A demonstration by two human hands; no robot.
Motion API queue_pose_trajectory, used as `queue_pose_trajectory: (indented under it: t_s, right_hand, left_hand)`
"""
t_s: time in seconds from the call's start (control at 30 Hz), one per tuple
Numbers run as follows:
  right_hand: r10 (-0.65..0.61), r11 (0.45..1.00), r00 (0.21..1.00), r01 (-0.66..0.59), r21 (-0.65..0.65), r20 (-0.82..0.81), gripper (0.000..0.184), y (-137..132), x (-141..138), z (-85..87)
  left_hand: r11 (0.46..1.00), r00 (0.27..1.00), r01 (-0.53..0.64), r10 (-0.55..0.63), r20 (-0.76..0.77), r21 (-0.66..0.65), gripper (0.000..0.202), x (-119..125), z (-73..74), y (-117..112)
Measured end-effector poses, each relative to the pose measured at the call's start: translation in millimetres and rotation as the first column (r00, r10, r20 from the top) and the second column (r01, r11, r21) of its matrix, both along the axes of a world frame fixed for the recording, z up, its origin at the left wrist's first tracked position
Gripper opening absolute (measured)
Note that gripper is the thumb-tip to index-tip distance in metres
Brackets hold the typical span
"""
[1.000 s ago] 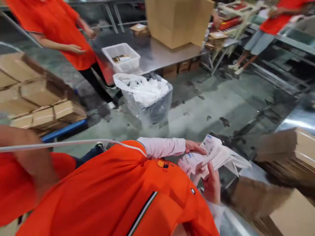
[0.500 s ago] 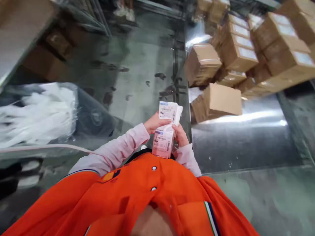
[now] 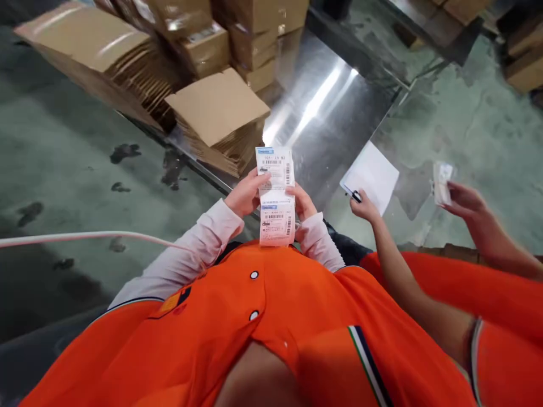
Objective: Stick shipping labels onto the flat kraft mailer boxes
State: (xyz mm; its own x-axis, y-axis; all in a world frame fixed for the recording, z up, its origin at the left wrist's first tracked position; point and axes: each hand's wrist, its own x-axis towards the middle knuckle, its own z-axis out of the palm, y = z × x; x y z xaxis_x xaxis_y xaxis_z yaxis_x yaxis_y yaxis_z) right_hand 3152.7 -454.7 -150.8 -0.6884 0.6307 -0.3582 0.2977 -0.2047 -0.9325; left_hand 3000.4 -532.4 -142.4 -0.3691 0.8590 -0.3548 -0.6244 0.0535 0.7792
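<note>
A stack of white barcode labels (image 3: 275,198) is held upright in front of my chest by both hands. My left hand (image 3: 245,193) grips its left edge with fingers curled round it. My right hand (image 3: 304,206) closes on the right edge, thumb across the front. The top label sticks up above the others. My orange shirt fills the bottom of the view.
A shiny steel table (image 3: 326,107) lies ahead with flat cardboard stacks (image 3: 216,110) and taped boxes (image 3: 250,34) on it. At right a co-worker's hand (image 3: 365,204) holds a pen and white paper (image 3: 373,175); their other hand (image 3: 464,199) holds a small clear packet (image 3: 441,182).
My view has swung right, from the bin of white bags to the steel table. The labels stay gripped in both hands. A co-worker's arms have come into view on the right.
</note>
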Motion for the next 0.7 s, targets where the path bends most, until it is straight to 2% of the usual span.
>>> queue_pose_trajectory:
  t_s: [0.03,0.07,0.13,0.17,0.2,0.23,0.27,0.33,0.43,0.57,0.7]
  right_hand:
    - [-0.001,0.997,0.992,-0.009,-0.08,-0.126,0.032,-51.2,23.3,-0.9]
    - [0.005,0.988,0.972,-0.042,-0.15,-0.236,0.031,-118.5,35.4,0.7]
    - [0.003,0.965,0.942,-0.091,-0.248,-0.334,0.033,-252.9,28.5,5.2]
    - [0.004,0.959,0.939,-0.1,-0.264,-0.343,0.036,-301.4,15.0,6.0]
    - [0.002,0.955,0.938,-0.104,-0.276,-0.345,0.038,-331.7,-0.2,5.1]
    - [-0.004,0.953,0.94,-0.1,-0.286,-0.342,0.04,-344.7,-14.1,3.1]
    - [-0.018,0.951,0.94,-0.09,-0.296,-0.341,0.044,-344.0,-24.6,0.5]
    - [-0.051,0.948,0.935,-0.065,-0.313,-0.35,0.053,-321.3,-33.6,-4.7]
    - [-0.099,0.944,0.918,-0.035,-0.327,-0.384,0.061,-291.2,-31.4,-9.8]
    - [-0.169,0.942,0.901,0.027,-0.336,-0.401,0.068,-287.8,-38.7,-17.3]
    - [-0.205,0.941,0.898,0.071,-0.331,-0.389,0.073,-284.1,-54.1,-22.4]
  left_hand:
    - [0.999,0.999,-0.037,0.037,0.009,0.012,0.028,28.6,3.0,-55.4]
    - [0.997,0.997,-0.075,0.075,0.016,0.021,0.025,46.2,8.8,-127.4]
    - [0.991,0.991,-0.135,0.135,0.019,0.023,0.021,49.3,20.9,-270.7]
    - [0.988,0.989,-0.15,0.149,0.012,0.027,0.02,39.2,24.6,-322.6]
    - [0.988,0.989,-0.151,0.151,0.006,0.033,0.02,25.8,26.1,-355.2]
    - [0.989,0.99,-0.144,0.144,-0.001,0.038,0.019,12.2,25.8,-369.1]
    - [0.991,0.991,-0.131,0.132,-0.013,0.038,0.018,0.7,24.2,-367.9]
    - [0.994,0.993,-0.109,0.11,-0.047,0.023,0.017,-12.3,19.9,-341.2]
    - [0.997,0.994,-0.071,0.071,-0.083,0.009,0.02,-15.0,17.2,-302.5]
    - [1.0,0.996,-0.003,0.005,-0.093,0.021,0.033,-22.8,23.0,-294.3]
    - [0.999,0.993,0.027,-0.03,-0.118,-0.029,0.022,-38.9,31.8,-288.4]
